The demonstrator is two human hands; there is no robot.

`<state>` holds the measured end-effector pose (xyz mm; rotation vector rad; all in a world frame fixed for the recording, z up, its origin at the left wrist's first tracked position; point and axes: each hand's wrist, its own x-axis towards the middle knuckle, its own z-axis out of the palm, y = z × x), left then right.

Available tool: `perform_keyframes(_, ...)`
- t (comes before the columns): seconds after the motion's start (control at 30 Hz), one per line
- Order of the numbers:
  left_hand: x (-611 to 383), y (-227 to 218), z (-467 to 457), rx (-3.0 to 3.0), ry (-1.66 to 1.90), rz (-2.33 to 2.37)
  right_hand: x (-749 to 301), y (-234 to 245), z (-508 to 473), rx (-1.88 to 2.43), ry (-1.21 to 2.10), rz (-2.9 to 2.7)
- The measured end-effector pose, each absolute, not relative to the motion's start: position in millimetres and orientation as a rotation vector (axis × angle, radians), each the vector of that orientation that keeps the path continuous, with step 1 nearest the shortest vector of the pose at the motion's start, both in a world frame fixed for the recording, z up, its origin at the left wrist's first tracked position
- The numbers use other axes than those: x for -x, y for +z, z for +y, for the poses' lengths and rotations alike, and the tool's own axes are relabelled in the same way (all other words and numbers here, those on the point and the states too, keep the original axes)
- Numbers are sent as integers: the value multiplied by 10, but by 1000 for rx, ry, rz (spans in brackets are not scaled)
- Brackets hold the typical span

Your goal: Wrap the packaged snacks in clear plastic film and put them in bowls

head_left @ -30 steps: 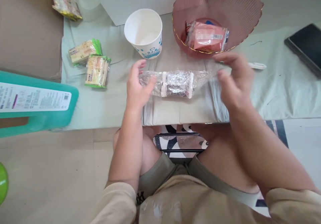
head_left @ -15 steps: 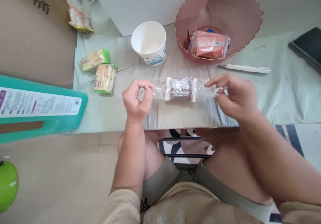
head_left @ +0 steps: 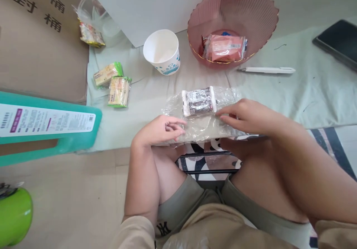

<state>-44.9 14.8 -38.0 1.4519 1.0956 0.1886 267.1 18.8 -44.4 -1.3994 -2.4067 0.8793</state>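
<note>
A small dark snack packet with white crimped ends (head_left: pixel 199 101) lies on a spread sheet of clear plastic film (head_left: pixel 195 127) near the table's front edge. My left hand (head_left: pixel 158 130) rests over the film's near left part, fingers stretched out and apart, with no grip visible. To the right of the packet, my right hand (head_left: pixel 245 115) reaches over the film. Its fingers are extended and apart, the tips near the packet's lower right corner; whether they touch it I cannot tell.
Behind stand a white paper cup (head_left: pixel 161 51) and a pink ribbed bowl (head_left: pixel 259 37) holding snack packs (head_left: pixel 225 48). Two cracker packs (head_left: pixel 118 92) lie left, near a teal container (head_left: pixel 80 143) and a cardboard box (head_left: pixel 55 66). A pen (head_left: pixel 267 70) and black phone (head_left: pixel 338 42) lie right.
Both hands have let go of the twisted plastic ends and come nearer the table edge. The film, earlier wrapped around the packet, is now spread open beneath it.
</note>
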Motion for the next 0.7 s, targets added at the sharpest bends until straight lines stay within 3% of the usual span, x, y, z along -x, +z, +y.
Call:
perform_keyframes(0.27,334,-298,179,-1412,437,1455,-2573,-373,180,1684,584,-2325)
perform_keyframes(0.5,385,-567,317,-1862,875,1717,-2427,-560,213,1493,529,-1891)
perform_keyframes(0.7,375,-652,470,-2087,836,1575,-2203,-700,287,1147,455,-1984)
